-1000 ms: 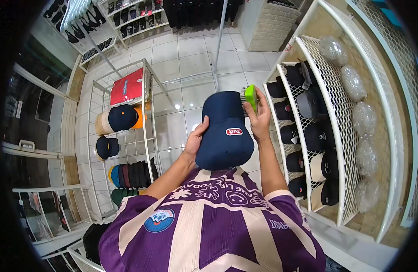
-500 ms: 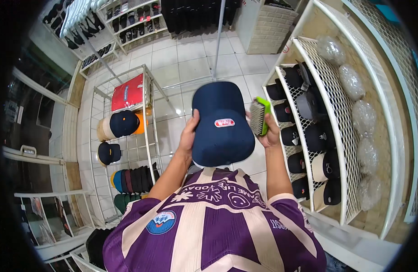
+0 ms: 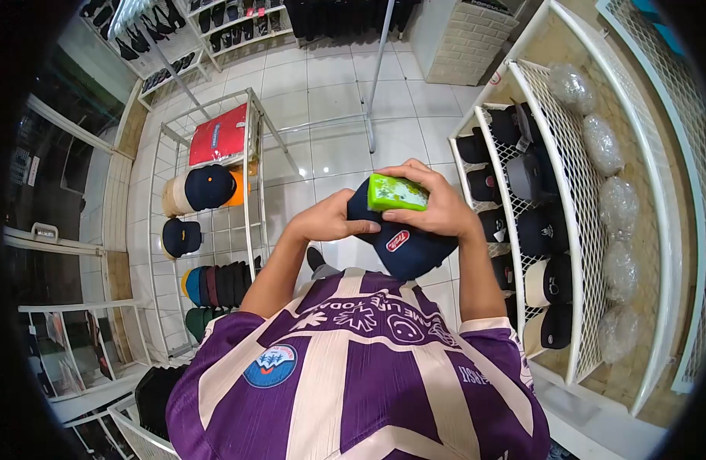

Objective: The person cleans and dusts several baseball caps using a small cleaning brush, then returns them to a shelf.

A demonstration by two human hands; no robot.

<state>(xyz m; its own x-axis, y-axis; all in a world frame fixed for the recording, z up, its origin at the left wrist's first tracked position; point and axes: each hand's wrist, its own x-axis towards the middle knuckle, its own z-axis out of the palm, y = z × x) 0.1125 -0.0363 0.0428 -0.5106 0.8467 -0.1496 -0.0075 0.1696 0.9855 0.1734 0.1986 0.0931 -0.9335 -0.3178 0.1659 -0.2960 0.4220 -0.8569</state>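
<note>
A navy-blue fabric cap (image 3: 418, 258) with a red oval patch (image 3: 397, 241) is held in front of the purple-and-cream striped jersey (image 3: 368, 383). Its brim is grasped at one side by the left hand (image 3: 331, 218). A bright-green block-shaped brush (image 3: 399, 192) is gripped in the right hand (image 3: 439, 202) over the brim; its bristles are hidden from view.

On the dark blue cap (image 3: 418, 264), a red oval patch (image 3: 397, 241) bears white script starting "Tr", the remainder unclear. The near striped shirt (image 3: 368, 391) reads "AME LI" and "TODA", with "SIT" on its right side. Lettering on its left round badge (image 3: 270, 364) and the far-left red package (image 3: 219, 136) is too small to read.
</note>
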